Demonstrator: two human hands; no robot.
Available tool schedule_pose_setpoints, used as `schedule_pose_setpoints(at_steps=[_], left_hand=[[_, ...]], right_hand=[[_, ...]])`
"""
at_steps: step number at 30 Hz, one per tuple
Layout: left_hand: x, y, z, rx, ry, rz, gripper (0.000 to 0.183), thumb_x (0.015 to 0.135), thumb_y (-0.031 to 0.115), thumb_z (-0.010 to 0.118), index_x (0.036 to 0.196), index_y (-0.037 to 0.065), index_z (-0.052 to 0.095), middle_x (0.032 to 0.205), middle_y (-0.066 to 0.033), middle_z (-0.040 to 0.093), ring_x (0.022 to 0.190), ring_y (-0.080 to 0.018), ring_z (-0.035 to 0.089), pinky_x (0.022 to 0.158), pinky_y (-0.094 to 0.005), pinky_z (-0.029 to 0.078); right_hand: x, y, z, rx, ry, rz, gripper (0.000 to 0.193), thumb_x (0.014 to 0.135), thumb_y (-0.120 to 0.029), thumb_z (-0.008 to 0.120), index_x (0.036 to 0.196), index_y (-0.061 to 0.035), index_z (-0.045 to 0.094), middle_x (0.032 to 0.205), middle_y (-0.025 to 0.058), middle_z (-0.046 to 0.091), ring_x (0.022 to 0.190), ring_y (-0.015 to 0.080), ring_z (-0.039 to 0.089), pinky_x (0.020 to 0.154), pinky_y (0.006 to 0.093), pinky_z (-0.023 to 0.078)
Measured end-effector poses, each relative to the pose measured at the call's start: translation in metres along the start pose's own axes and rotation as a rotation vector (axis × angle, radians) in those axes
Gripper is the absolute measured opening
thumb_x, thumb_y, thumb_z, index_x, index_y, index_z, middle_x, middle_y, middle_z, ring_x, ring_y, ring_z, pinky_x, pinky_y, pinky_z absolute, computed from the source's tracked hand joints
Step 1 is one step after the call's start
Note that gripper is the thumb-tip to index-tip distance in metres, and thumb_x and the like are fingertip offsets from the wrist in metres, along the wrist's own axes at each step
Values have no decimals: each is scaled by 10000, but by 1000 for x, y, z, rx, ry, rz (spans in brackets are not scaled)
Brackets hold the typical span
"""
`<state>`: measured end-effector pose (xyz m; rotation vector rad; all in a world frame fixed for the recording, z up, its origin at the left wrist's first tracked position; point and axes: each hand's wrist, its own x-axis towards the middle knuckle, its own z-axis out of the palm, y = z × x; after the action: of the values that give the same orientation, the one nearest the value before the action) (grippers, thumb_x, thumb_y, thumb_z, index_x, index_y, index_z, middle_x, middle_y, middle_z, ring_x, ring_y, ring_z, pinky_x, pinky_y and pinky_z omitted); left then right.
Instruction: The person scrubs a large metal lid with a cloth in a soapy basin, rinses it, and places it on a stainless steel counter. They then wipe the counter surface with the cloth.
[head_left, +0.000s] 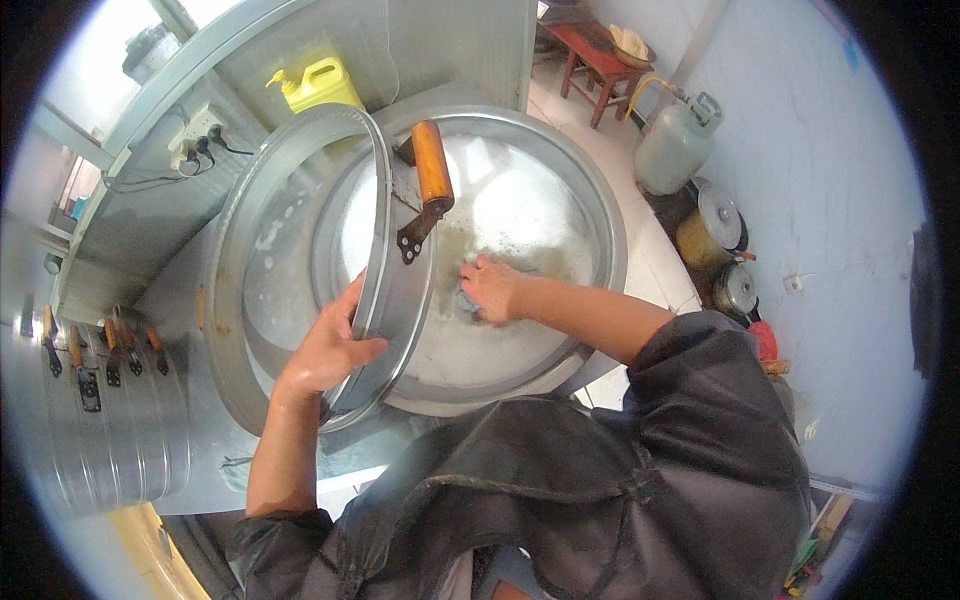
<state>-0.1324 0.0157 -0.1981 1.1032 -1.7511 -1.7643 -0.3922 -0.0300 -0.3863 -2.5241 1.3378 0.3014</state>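
Note:
My left hand [332, 345] grips the near rim of a large round metal steamer tier [228, 330], fingers inside and thumb outside. The tier stands tilted on its side, leaning over the left part of a wide metal basin [612, 215]. A wooden handle [432, 165] on a dark bracket sticks out from the tier's wall. In the basin is cloudy, sudsy water [525, 200]. My right hand [492, 290] is low in the basin at the water, closed around a bluish-grey cloth [466, 301], mostly hidden under the fingers.
Stacked metal steamer tiers [120, 430] with wooden handles stand at the left. A yellow jug [322, 84] sits behind the basin, near a power strip [203, 130] with plugs. To the right are a gas cylinder [675, 150], lidded pots [718, 215] and a red stool [590, 50].

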Motion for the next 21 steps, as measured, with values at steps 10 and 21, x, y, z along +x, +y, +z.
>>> schedule_pose_setpoints(at_steps=[10,21], left_hand=[[-1,-4,-3,51,-27,46,809,651,-105,520,1413,12,275,1330,-71,433,1238,-137,351,1041,-263,245],[-5,-6,-5,169,-71,102,827,660,-73,544,1423,-2,231,1301,-91,462,1215,-148,364,1033,-268,255]], right_hand=[[-8,24,-82,1602,692,125,393,732,-50,591,1116,-15,517,1047,101,565,986,214,536,878,334,410],[46,-2,-137,1352,756,327,564,821,-327,681,1202,13,444,1018,81,556,915,161,525,818,263,427]])
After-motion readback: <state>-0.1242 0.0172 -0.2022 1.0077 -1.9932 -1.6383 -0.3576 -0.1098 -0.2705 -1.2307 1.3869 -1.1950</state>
